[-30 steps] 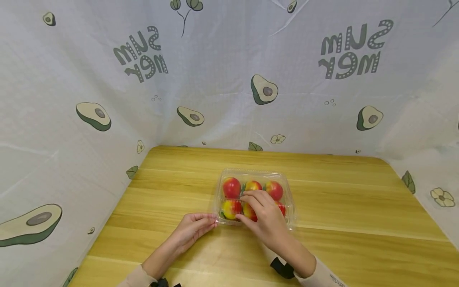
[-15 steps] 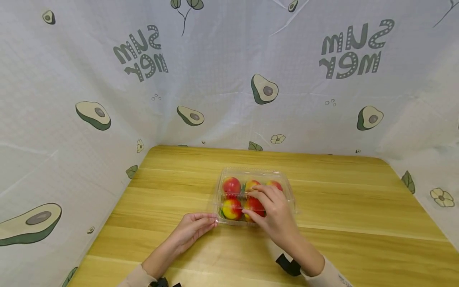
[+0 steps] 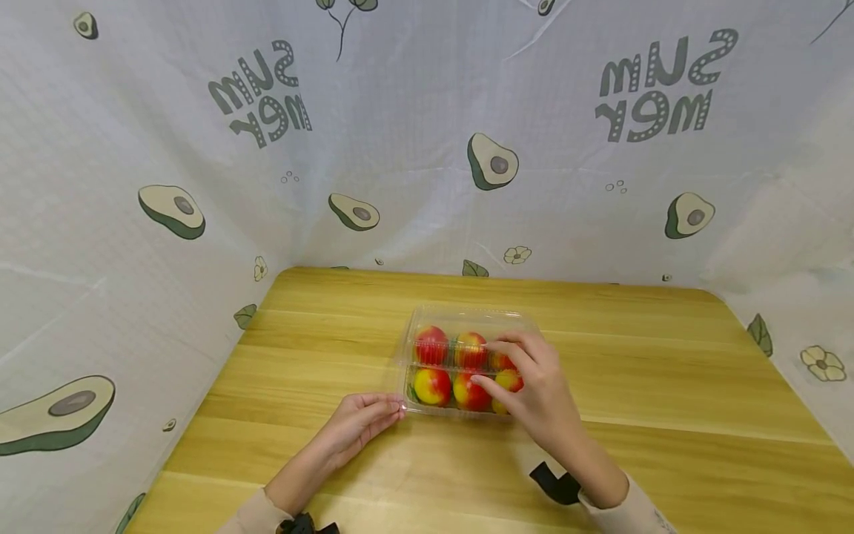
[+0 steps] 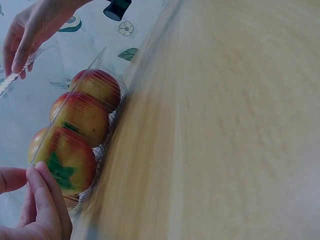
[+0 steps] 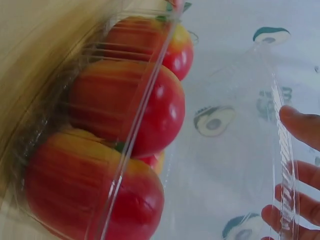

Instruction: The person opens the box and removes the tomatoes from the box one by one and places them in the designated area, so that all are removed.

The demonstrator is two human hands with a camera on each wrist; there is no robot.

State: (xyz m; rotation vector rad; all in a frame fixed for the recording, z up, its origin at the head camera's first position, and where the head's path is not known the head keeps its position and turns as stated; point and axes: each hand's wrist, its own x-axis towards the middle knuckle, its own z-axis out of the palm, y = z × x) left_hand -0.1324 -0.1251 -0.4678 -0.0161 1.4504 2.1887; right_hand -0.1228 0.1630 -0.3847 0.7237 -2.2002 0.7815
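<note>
A clear plastic clamshell box (image 3: 457,413) on the table holds several round red-and-yellow fruits (image 3: 434,387) with green leaves. My left hand (image 3: 356,429) pinches the rim at its front left corner between thumb and fingers. With my right hand (image 3: 539,393) I hold the front edge of the clear lid (image 5: 285,165), thumb on one side and fingers on the other. The lid stands tilted up from the fruit, leaving a gap over the front row. In the left wrist view, three of the fruits (image 4: 80,117) show behind the ribbed wall of the box.
The wooden table (image 3: 667,356) extends on both sides of the box. A white curtain (image 3: 414,148) printed with avocados hangs behind and beside the table. Black straps (image 3: 557,482) show at the wrists.
My right hand has shifted right and slightly away from me, and the lid's front edge has risen off the front fruits. The left hand has stayed at the corner.
</note>
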